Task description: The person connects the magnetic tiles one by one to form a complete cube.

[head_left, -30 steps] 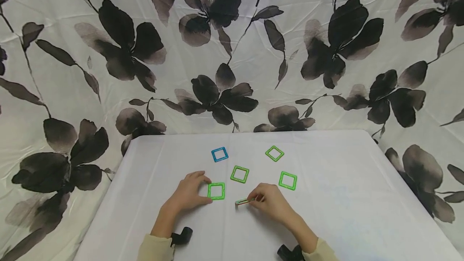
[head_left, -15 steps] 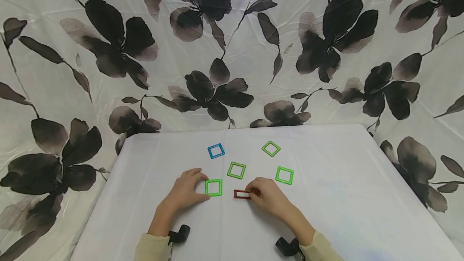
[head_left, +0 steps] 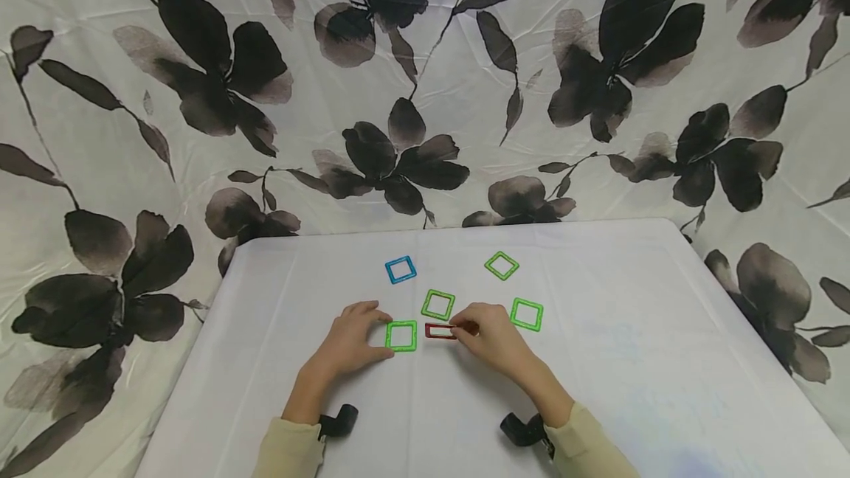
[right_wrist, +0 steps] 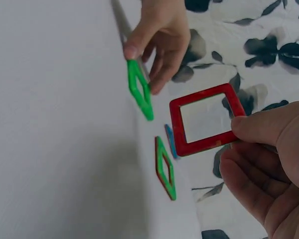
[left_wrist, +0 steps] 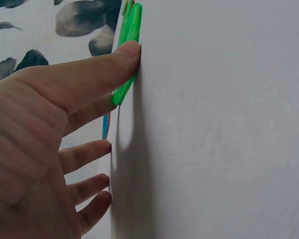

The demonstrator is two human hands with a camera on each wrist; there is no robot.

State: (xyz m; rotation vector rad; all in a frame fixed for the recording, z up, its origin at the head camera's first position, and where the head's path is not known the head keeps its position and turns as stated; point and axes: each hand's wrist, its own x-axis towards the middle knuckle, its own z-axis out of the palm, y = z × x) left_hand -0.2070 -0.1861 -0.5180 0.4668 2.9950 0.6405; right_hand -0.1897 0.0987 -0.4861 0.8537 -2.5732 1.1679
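My left hand (head_left: 348, 338) rests at the table's middle, pinching a green square magnetic tile (head_left: 415, 336) by its left side between thumb and forefinger. In the left wrist view the thumb lies against this tile (left_wrist: 122, 94), the other fingers spread. To its right, my right hand (head_left: 494, 338) pinches a red square magnetic tile (head_left: 427, 331) by one side. The right wrist view shows that red tile (right_wrist: 204, 145) tilted up off the table, thumb on its near edge. Another green tile (head_left: 442, 293) lies flat just beyond the red one.
Two more green tiles lie toward the right, a nearer one (head_left: 513, 313) and a farther one (head_left: 493, 259). A blue tile (head_left: 398, 260) lies near the back. The white table (head_left: 631, 330) ends at a floral cloth (head_left: 378, 153). Black wrist cameras (head_left: 339, 421) sit at both wrists.
My right hand has turned its tile from nearly edge-on to show the red face, and moved it away from me, level with the left hand's tile. The left hand keeps its hold.
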